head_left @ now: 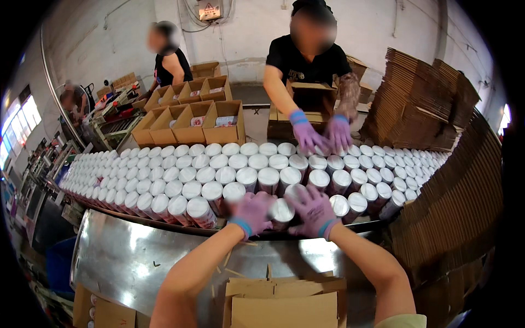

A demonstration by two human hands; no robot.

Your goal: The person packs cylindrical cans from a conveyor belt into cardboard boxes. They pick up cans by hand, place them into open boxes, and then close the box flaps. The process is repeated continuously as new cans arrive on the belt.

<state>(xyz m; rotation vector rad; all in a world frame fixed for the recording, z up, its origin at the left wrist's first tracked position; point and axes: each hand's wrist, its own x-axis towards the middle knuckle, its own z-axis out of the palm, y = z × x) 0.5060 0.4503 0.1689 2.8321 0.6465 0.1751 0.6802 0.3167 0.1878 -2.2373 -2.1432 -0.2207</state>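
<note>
Both of my hands wear purple gloves with blue cuffs and are at the near edge of a long, dense block of cans with white tops (246,176). My left hand (252,214) is closed against a can (234,198) that is smeared by motion. My right hand (313,212) curls its fingers over another blurred can (296,191) in the front rows. Between my two hands stands one upright can (282,210). My palms hide parts of the cans around them. Below my hands, nearer to me, is a cardboard box (284,309).
Across the cans, a co-worker's gloved hands (325,136) touch the far rows, beside an open carton (311,98). Cartons with cans (224,128) stand at the far left. Stacked flat cardboard (421,104) rises at right. A metal table (131,251) lies in front of me.
</note>
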